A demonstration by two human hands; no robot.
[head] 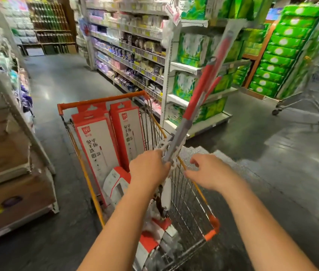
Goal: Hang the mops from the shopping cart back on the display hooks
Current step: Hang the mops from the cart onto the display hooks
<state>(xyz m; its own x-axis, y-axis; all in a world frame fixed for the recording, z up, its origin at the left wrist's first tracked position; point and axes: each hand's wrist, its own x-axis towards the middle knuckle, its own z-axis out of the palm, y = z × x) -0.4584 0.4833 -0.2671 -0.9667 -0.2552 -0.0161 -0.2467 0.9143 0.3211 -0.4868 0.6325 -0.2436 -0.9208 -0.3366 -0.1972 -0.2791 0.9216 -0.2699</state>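
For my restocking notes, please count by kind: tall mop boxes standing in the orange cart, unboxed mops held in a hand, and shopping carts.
Tall mop boxes standing: 2
Unboxed mop, held by left hand: 1
Shopping carts, orange and grey: 2
Total: 5

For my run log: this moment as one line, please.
left hand: grips mop | right hand: open, near mop | mop: tilted, lower end in cart

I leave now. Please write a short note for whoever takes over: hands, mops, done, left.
Left hand grips the mop low on its shaft, its handle tilted up over the shopping cart.
Right hand open beside it, holding nothing.
Two red-and-white boxes stand in the cart.
Nothing seen hung; hooks not in view. All is left to hang.
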